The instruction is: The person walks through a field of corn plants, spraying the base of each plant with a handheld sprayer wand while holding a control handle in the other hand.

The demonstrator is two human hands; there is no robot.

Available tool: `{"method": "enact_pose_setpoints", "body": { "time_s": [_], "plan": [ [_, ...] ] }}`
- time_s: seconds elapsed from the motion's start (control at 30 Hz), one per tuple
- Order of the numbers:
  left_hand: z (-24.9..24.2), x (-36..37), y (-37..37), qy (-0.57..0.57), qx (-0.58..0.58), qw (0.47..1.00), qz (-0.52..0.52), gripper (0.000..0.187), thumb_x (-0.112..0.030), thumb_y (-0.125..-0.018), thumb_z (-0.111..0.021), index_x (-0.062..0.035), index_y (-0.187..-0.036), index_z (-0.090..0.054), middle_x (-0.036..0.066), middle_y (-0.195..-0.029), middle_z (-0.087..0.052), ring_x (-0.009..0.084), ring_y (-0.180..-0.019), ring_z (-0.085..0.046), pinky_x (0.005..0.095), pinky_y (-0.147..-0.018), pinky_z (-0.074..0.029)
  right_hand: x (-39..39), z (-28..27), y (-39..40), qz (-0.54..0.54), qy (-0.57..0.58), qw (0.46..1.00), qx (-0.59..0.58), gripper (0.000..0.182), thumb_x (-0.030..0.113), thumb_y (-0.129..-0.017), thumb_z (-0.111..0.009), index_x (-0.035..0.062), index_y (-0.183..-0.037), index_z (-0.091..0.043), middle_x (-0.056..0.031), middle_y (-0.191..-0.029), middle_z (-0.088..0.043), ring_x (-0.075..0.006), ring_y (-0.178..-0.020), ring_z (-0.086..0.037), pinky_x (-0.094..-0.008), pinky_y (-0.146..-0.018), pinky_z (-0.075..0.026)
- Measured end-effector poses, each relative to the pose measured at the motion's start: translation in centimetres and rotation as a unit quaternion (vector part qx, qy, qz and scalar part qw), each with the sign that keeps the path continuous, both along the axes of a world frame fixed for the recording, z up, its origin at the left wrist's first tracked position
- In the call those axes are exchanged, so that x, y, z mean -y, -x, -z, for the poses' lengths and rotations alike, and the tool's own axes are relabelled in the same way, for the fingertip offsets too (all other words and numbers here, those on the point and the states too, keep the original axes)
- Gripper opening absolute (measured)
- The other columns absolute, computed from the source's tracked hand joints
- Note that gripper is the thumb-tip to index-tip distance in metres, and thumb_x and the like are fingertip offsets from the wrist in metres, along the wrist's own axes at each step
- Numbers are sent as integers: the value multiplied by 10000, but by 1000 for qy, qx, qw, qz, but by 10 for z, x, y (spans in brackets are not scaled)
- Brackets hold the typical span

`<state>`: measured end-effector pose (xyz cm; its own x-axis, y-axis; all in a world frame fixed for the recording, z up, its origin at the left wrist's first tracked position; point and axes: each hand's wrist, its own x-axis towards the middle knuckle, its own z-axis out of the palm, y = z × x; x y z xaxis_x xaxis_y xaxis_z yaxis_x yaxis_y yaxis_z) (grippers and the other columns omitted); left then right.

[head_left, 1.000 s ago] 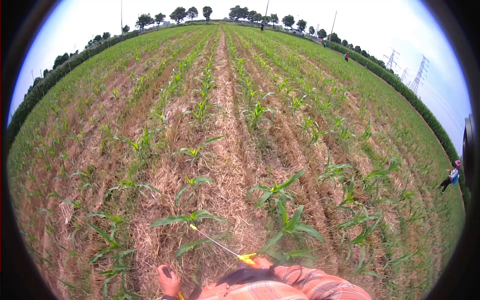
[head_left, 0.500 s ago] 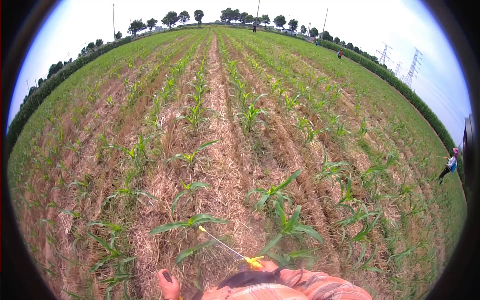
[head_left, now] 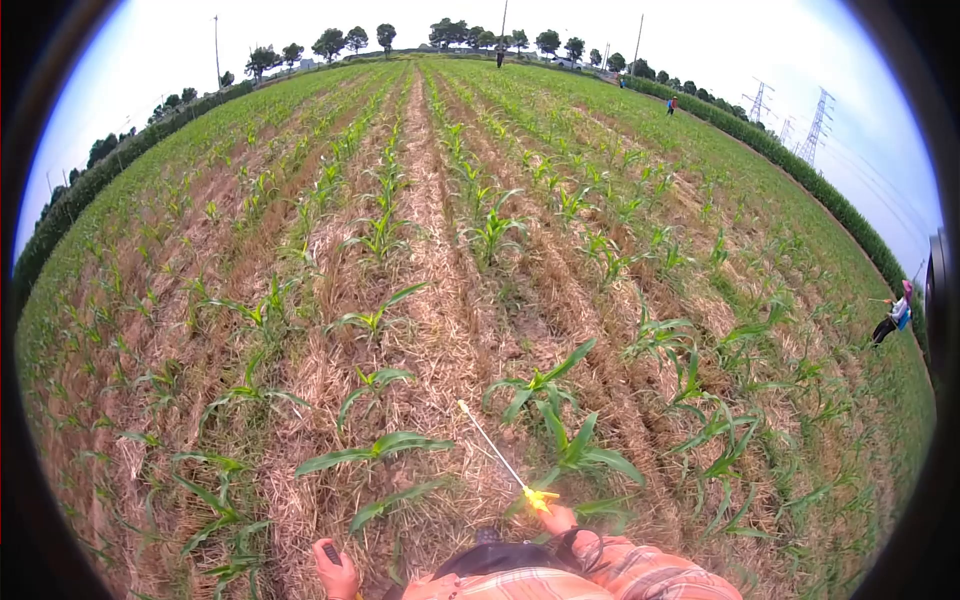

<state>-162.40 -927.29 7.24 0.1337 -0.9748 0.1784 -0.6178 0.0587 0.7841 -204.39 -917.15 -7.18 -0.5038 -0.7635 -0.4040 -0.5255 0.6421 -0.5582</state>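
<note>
My right hand point(head_left: 557, 518), below the plaid sleeve point(head_left: 640, 565), is closed round the yellow handle of a spray wand point(head_left: 503, 459). The thin pale lance points forward and left, its tip above the straw between two maize plants. Close to the handle stands a leafy maize plant point(head_left: 575, 452). My left hand point(head_left: 338, 575) is closed at the bottom edge on a dark grip point(head_left: 331, 553), perhaps a lever; its lower part is out of view. Nearest ahead of that hand is another maize plant point(head_left: 375, 452).
Rows of young maize with dry straw point(head_left: 425, 200) between them run away from me. One person point(head_left: 893, 315) stands at the far right, and others are small in the distance. Trees point(head_left: 330, 43), poles and pylons point(head_left: 817, 128) line the field's edge.
The spray wand has swung to the right, its tip moving from the left maize plant to the straw strip. My right hand has shifted slightly right; the left stays put.
</note>
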Motion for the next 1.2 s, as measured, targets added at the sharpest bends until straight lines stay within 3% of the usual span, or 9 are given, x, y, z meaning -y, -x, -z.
{"method": "enact_pose_setpoints", "body": {
  "time_s": [0.1, 0.23, 0.33, 0.47, 0.6, 0.7, 0.83, 0.93, 1.2],
  "plan": [
    [0, 3, 2, 23, 33, 999, 8, 313, -11, -652, -495, -45, -951, -410, 133, -740, -465, 279, -622, -482, 347, -595, -386, 10, -38, -7, 51, -31, 996, 64, 314, 365, -758, -493, 67, -749, -592, -69, -604, -588, -184, -609, -589, -316, -548, -450],
    [4, 3, 0, 11, 24, 1000, 4, 309, -7, -655, -487, -53, -951, -411, 118, -671, -447, 259, -568, -467, 347, -549, -371, 17, -12, -7, 137, -48, 966, 212, 229, 270, -770, -504, 49, -767, -565, -50, -613, -566, -147, -581, -569, -274, -520, -455],
    [2, 3, 0, -16, 14, 1000, -7, 306, -7, -655, -484, -57, -948, -412, 110, -631, -428, 244, -536, -452, 347, -522, -358, 23, -20, -7, 176, 19, 894, 410, 163, 77, -742, -519, 3, -886, -501, -57, -749, -543, -137, -605, -551, -229, -534, -474],
    [-6, 2, 6, -15, 22, 1000, -11, 300, -6, -656, -481, -57, -942, -410, 106, -616, -414, 235, -524, -437, 344, -513, -352, 30, -15, -7, 160, 23, 858, 487, 106, 62, -734, -515, 17, -830, -517, -37, -690, -529, -111, -569, -523, -214, -493, -444],
    [-6, 3, 9, -5, 9, 1000, -7, 300, -6, -655, -482, -57, -941, -408, 104, -624, -413, 232, -525, -431, 340, -516, -355, 36, -33, -18, 158, 38, 867, 471, 33, 60, -706, -527, 36, -729, -530, -9, -590, -490, -73, -465, -433, -205, -402, -341],
    [-7, 5, 12, 14, 8, 1000, -3, 303, -5, -656, -482, -56, -946, -408, 97, -639, -415, 224, -534, -429, 330, -525, -358, 40, -34, -21, 180, 46, 884, 429, 29, 59, -695, -521, 38, -716, -521, -15, -584, -494, -78, -444, -434, -209, -385, -343],
    [-5, 5, 10, 24, 9, 1000, 5, 304, -3, -656, -477, -53, -949, -411, 87, -659, -422, 214, -553, -432, 319, -541, -362, 42, -34, -25, 213, 54, 900, 376, 253, 283, -804, -494, 56, -698, -524, -24, -527, -494, -94, -372, -412, -227, -342, -330],
    [-4, 3, 8, 6, 4, 1000, -1, 304, -2, -653, -473, -48, -948, -415, 85, -662, -421, 210, -555, -427, 317, -543, -362, 41, -38, -23, 180, 52, 915, 356, 363, 398, -823, -447, 71, -686, -522, -21, -484, -475, -98, -352, -401, -230, -332, -321],
    [-9, -7, 2, 43, 10, 999, -10, 304, -8, -647, -463, -41, -945, -417, 86, -650, -404, 202, -536, -405, 322, -531, -352, 51, -21, -28, 169, 67, 912, 367, 371, 420, -820, -447, 78, -695, -520, -12, -454, -426, -99, -336, -351, -238, -320, -250]
  ]
}}
